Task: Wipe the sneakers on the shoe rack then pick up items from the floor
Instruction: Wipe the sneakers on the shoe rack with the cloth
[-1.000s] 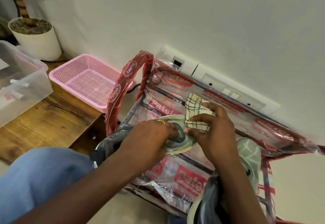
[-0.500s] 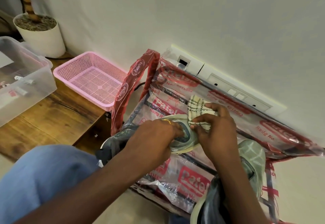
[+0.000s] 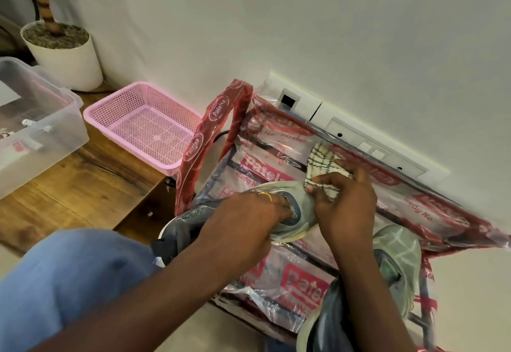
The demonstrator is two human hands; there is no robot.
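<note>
A pale green sneaker (image 3: 301, 213) with a grey collar lies on the shoe rack (image 3: 276, 136), which is wrapped in red-and-clear printed plastic. My left hand (image 3: 243, 221) grips this sneaker at its opening, fingers curled inside. My right hand (image 3: 345, 202) pinches a cream checked cloth (image 3: 322, 170) and presses it against the sneaker's upper. A second pale green sneaker (image 3: 398, 257) sits at the lower right, partly hidden by my right forearm. A dark grey sneaker (image 3: 182, 227) shows under my left wrist.
A pink mesh basket (image 3: 143, 127) and a clear plastic box (image 3: 36, 127) stand on a wooden table (image 3: 77, 185) to the left. A white plant pot (image 3: 63, 53) is behind them. A white switch panel (image 3: 359, 141) runs along the wall behind the rack. My blue-clad knee (image 3: 69, 282) is at lower left.
My right hand with the cloth has shifted slightly over the sneaker's upper. My left hand keeps its hold. The view has drifted a little.
</note>
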